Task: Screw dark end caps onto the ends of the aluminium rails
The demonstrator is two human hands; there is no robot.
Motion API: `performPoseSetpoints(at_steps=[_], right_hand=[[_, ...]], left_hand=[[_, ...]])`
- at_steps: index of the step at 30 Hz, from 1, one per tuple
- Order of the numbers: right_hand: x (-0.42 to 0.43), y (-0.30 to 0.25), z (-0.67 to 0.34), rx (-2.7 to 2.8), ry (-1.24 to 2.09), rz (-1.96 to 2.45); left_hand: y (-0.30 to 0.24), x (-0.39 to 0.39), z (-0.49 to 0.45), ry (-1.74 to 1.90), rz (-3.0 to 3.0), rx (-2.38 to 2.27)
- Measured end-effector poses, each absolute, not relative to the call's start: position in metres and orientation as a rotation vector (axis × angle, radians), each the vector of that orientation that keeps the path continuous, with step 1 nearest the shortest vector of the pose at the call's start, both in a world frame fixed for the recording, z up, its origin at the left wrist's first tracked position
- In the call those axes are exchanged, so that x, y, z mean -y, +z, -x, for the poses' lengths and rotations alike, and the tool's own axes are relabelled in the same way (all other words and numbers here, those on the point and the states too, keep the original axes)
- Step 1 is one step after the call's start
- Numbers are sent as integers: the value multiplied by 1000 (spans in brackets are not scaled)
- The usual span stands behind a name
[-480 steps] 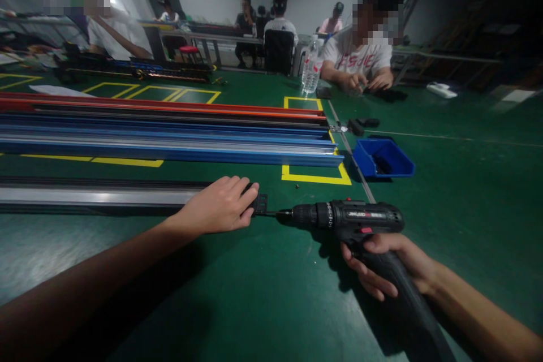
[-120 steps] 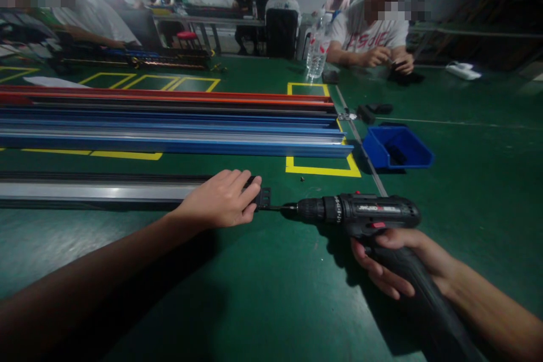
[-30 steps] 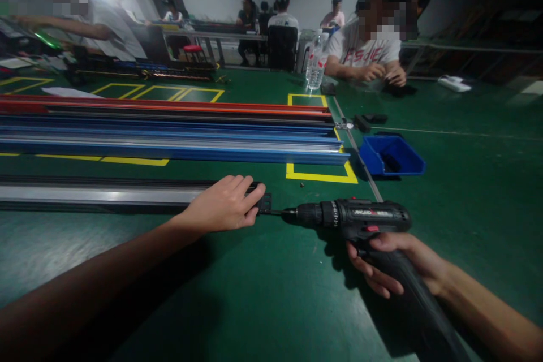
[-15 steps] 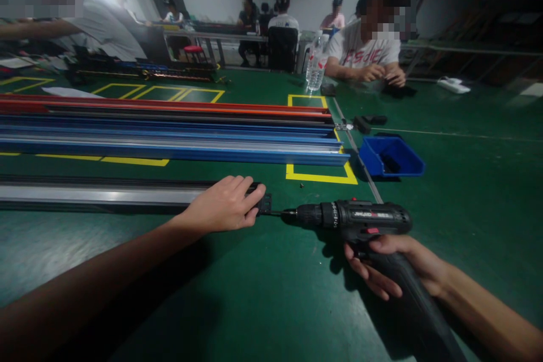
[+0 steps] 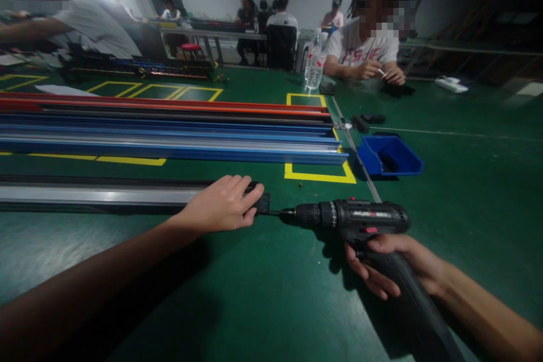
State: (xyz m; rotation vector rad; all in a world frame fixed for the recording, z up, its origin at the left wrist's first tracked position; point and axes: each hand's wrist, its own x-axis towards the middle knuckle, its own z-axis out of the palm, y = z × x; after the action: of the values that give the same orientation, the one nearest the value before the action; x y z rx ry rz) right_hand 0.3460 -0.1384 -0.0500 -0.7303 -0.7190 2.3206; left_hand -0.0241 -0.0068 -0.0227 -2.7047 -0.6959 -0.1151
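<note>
A long black and silver rail (image 5: 97, 195) lies across the green table (image 5: 271, 294). My left hand (image 5: 220, 206) is closed over its right end, pressing it down. A small black end piece (image 5: 263, 202) sticks out past my fingers. My right hand (image 5: 390, 263) grips the handle of a black cordless drill (image 5: 356, 218). The drill lies level, and its bit (image 5: 274, 212) touches the end piece.
Blue, silver and red rails (image 5: 169, 130) are stacked behind. A blue bin (image 5: 390, 155) sits to the right on yellow floor-tape marks (image 5: 318, 175). A water bottle (image 5: 314, 62) stands further back. A person in a white shirt (image 5: 365, 48) works opposite, others sit beyond.
Hardly anything differs: both hands, the drill and the rail keep their places. The view shifts slightly, and the people behind move their arms.
</note>
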Motion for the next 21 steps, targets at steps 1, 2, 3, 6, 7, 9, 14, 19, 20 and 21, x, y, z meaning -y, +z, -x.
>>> performPoseSetpoints(at_steps=[1, 2, 3, 6, 7, 9, 14, 19, 20, 21], right_hand=[[138, -49, -346, 714, 2325, 733], [138, -49, -346, 711, 2332, 730], [138, -48, -346, 711, 2342, 725], [137, -45, -345, 717, 2360, 691], [137, -44, -345, 721, 2362, 675], [137, -43, -343, 720, 2359, 662], [137, -40, -341, 757, 2339, 679], [136, -41, -342, 741, 2341, 705], [136, -41, -342, 735, 2344, 709], [136, -41, -342, 727, 2349, 711]], left_hand=[[-23, 7, 24, -118, 2709, 694], [-23, 7, 24, -118, 2710, 691], [-22, 7, 24, -120, 2709, 689], [-22, 6, 24, -122, 2706, 689], [-22, 7, 24, -120, 2707, 689], [-22, 7, 24, -113, 2710, 686], [-21, 8, 23, -111, 2707, 694], [-21, 7, 24, -92, 2692, 692], [-21, 7, 24, -90, 2687, 688], [-22, 7, 24, -89, 2684, 683]])
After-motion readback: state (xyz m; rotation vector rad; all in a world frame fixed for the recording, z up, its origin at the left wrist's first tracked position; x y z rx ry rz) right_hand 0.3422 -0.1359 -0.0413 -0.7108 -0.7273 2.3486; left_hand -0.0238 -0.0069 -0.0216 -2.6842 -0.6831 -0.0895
